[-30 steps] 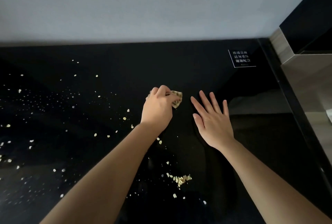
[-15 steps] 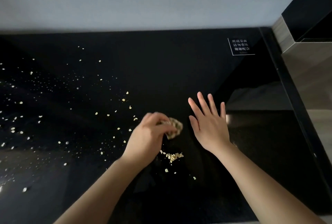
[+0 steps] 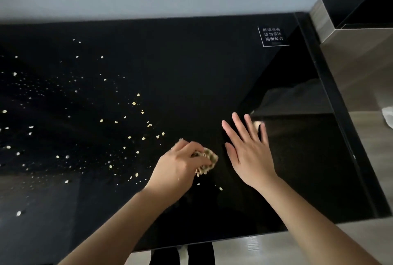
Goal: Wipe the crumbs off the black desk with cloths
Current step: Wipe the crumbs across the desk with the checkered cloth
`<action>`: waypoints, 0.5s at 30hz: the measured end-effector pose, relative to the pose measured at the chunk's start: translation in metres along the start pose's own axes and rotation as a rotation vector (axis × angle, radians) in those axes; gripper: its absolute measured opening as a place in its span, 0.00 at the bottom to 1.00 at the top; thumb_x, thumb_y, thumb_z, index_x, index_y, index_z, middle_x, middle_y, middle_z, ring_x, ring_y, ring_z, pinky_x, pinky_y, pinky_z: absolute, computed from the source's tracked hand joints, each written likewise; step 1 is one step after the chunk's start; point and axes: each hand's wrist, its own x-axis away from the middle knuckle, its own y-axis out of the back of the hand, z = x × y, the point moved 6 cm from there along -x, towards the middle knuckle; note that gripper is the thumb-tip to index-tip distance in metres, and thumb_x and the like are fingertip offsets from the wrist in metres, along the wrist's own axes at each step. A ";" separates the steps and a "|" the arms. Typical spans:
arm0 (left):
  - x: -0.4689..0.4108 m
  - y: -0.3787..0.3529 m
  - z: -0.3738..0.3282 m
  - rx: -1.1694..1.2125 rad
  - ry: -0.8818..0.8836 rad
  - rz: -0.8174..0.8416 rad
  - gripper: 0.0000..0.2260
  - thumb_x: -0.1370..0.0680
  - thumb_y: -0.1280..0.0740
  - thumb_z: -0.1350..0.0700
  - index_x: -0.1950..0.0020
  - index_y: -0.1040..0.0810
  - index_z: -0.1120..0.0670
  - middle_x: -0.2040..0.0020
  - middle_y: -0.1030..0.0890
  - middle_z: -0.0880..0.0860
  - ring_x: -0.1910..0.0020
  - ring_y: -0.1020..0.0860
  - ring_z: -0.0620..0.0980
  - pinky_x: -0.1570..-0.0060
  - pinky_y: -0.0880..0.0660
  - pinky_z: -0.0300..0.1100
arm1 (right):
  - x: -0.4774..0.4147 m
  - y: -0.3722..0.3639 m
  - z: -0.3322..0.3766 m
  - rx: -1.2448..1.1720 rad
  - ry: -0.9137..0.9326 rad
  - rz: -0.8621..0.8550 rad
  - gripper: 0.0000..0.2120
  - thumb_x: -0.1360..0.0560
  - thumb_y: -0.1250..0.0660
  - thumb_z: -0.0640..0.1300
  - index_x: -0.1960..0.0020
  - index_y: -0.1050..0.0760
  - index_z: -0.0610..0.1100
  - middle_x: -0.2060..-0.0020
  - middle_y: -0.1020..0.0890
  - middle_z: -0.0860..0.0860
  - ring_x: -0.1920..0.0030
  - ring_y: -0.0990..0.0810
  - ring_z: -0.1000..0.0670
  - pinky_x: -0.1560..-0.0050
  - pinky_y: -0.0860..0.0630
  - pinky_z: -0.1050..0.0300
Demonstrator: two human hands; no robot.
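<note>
The glossy black desk [image 3: 191, 69] fills the view. My left hand [image 3: 178, 166] grips a small crumpled beige cloth [image 3: 209, 159] near the desk's middle front, and the cloth sticks out to the right of my fingers. My right hand [image 3: 248, 149] lies flat on the desk just right of the cloth, fingers straight and spread, apart from it. Pale crumbs [image 3: 136, 128] are scattered over the left half of the desk, and a few lie below the cloth.
A white-lettered label [image 3: 273, 36] sits at the desk's far right corner. A grey wall runs behind the desk. The front edge [image 3: 212, 241] is close to me. A metal-faced cabinet [image 3: 348, 37] stands at the right, with pale floor beyond.
My left hand has pulled the cloth from the middle of the desk toward me. The small heap of crumbs in front of it is now hidden. My right hand stayed flat beside it.
</note>
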 end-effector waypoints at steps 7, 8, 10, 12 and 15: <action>-0.021 0.003 -0.031 0.040 -0.165 0.050 0.18 0.32 0.28 0.70 0.52 0.16 0.48 0.48 0.20 0.49 0.50 0.22 0.52 0.56 0.21 0.48 | 0.031 0.001 -0.011 -0.028 -0.058 -0.011 0.24 0.18 0.52 0.53 0.22 0.42 0.52 0.22 0.44 0.51 0.22 0.49 0.46 0.25 0.46 0.38; -0.021 -0.005 -0.041 0.034 -0.238 0.089 0.17 0.32 0.28 0.68 0.52 0.16 0.47 0.48 0.21 0.49 0.49 0.23 0.51 0.52 0.22 0.49 | 0.036 0.001 -0.014 -0.020 -0.079 -0.005 0.25 0.18 0.52 0.53 0.22 0.43 0.53 0.22 0.45 0.51 0.22 0.49 0.46 0.25 0.46 0.38; -0.013 -0.021 -0.054 0.039 -0.348 0.173 0.16 0.32 0.29 0.66 0.53 0.17 0.46 0.47 0.22 0.47 0.48 0.24 0.50 0.47 0.26 0.47 | 0.042 0.000 -0.019 -0.012 -0.109 0.009 0.25 0.19 0.53 0.53 0.22 0.44 0.53 0.22 0.45 0.51 0.22 0.50 0.46 0.25 0.47 0.38; -0.003 -0.027 -0.055 0.050 -0.385 0.208 0.15 0.31 0.30 0.65 0.54 0.18 0.46 0.46 0.22 0.46 0.46 0.25 0.49 0.43 0.31 0.42 | 0.045 -0.001 -0.019 -0.001 -0.122 0.018 0.25 0.19 0.53 0.53 0.22 0.45 0.53 0.22 0.46 0.51 0.22 0.50 0.46 0.25 0.47 0.38; 0.010 -0.024 -0.045 0.051 -0.376 0.200 0.13 0.30 0.33 0.65 0.58 0.20 0.46 0.47 0.23 0.44 0.44 0.26 0.47 0.46 0.31 0.43 | 0.043 -0.002 -0.013 -0.012 -0.144 0.021 0.26 0.19 0.53 0.54 0.22 0.45 0.52 0.22 0.46 0.49 0.22 0.50 0.43 0.26 0.48 0.36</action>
